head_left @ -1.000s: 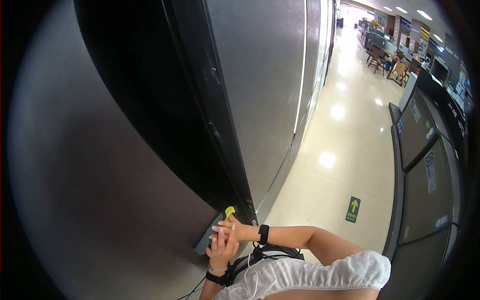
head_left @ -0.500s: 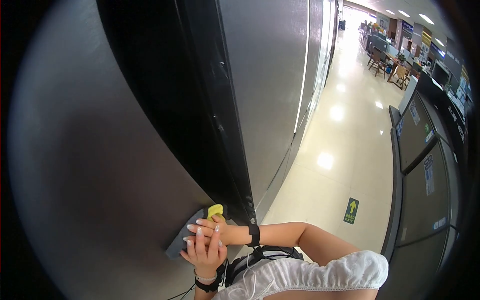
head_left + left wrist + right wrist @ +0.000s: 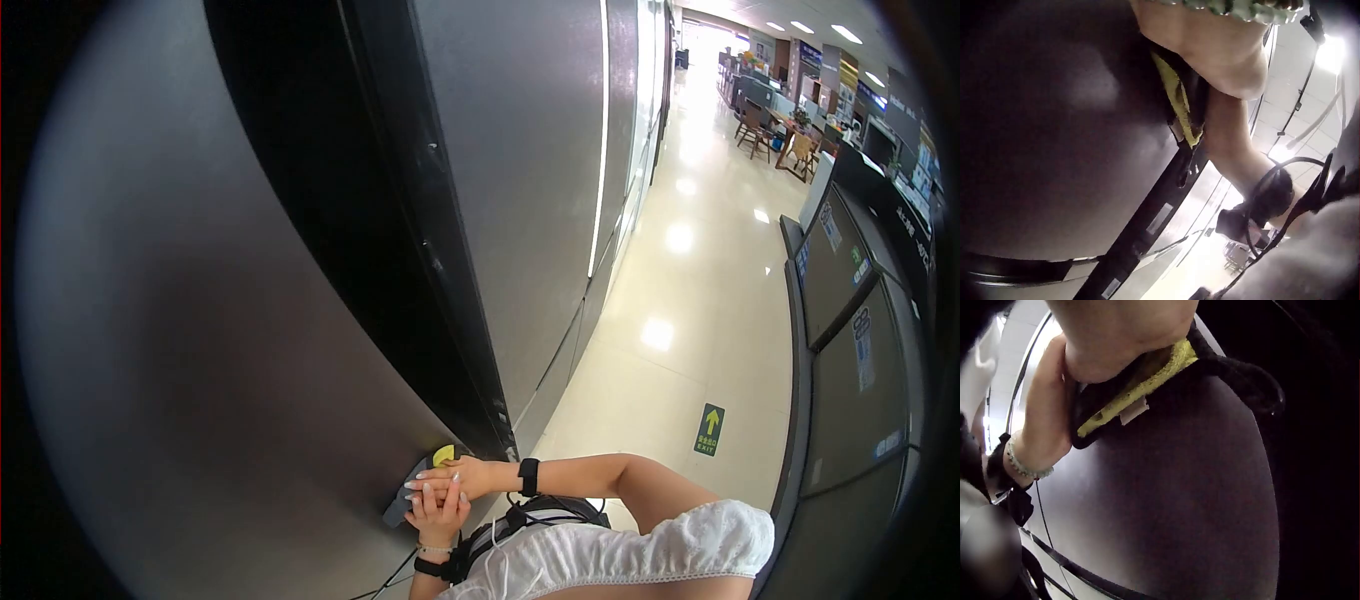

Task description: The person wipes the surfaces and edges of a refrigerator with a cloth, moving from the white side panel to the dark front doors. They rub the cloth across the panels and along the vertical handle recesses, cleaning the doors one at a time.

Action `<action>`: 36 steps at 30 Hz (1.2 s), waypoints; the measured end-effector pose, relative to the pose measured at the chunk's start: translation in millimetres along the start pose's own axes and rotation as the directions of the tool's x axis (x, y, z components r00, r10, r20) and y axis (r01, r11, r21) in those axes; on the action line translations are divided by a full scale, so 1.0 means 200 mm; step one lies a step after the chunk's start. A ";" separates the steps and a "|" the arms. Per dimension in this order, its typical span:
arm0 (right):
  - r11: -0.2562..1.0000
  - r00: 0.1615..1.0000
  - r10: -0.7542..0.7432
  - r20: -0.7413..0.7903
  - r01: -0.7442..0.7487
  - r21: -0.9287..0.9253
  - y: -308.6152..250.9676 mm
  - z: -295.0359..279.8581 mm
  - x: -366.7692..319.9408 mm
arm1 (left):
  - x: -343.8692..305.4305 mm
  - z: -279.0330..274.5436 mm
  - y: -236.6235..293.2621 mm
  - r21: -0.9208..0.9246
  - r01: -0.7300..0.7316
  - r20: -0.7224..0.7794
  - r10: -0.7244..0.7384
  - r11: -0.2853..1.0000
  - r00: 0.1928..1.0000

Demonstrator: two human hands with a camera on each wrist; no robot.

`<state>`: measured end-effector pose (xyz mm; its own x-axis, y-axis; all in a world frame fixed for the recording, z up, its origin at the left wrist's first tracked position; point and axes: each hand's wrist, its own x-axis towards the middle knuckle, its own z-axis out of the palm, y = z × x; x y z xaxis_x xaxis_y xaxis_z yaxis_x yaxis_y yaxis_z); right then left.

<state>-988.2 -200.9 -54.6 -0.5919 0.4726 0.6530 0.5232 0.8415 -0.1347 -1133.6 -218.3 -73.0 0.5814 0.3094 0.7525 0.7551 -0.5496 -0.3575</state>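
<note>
A cleaning cloth (image 3: 396, 513), dark grey outside and yellow inside, lies flat against a tall dark metal panel (image 3: 270, 400). My right hand (image 3: 468, 477) presses it there with fingers stretched out to the left. Across the back of that hand rests my left hand (image 3: 436, 512), its fingers straight and pointing up. Most of the cloth is hidden under both hands. From the right wrist, the folded cloth (image 3: 1147, 387) shows its yellow inner layer, a dark border and a small pale tag. The left wrist view shows its yellow strip (image 3: 1175, 94) beside the panel.
A black recessed strip (image 3: 330, 240) runs up beside the panel, with another grey panel (image 3: 520, 150) past it. A shiny tiled floor (image 3: 640, 390) with an exit arrow sticker (image 3: 709, 429) leads away. Dark appliances (image 3: 865, 370) line the right; chairs (image 3: 757, 130) stand farther off.
Both hands and the cloth slid left across the panel, away from the black strip, then came partway back right and lower. The left hand has stayed on top of the right.
</note>
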 end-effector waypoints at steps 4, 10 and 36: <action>0.982 0.997 -0.038 -0.069 0.025 -0.187 -0.05 -0.22 0.15 | 0.17 -0.12 -0.05 -0.046 0.041 0.004 -0.040 0.998 0.999; 0.947 0.955 -0.005 -0.296 -0.091 -0.308 -0.09 -0.39 0.36 | 0.50 -0.33 -0.14 -0.137 0.101 -0.049 -0.109 0.985 0.993; 0.911 0.921 0.011 -0.388 -0.170 -0.376 -0.11 -0.55 0.42 | 0.68 -0.48 -0.19 -0.137 0.081 0.002 -0.081 0.987 0.997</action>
<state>-982.0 -208.4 84.6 -0.3014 0.3433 0.8896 0.8074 0.5882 0.0466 -1111.6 -229.8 95.8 0.5187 0.3550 0.7778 0.7511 -0.6237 -0.2163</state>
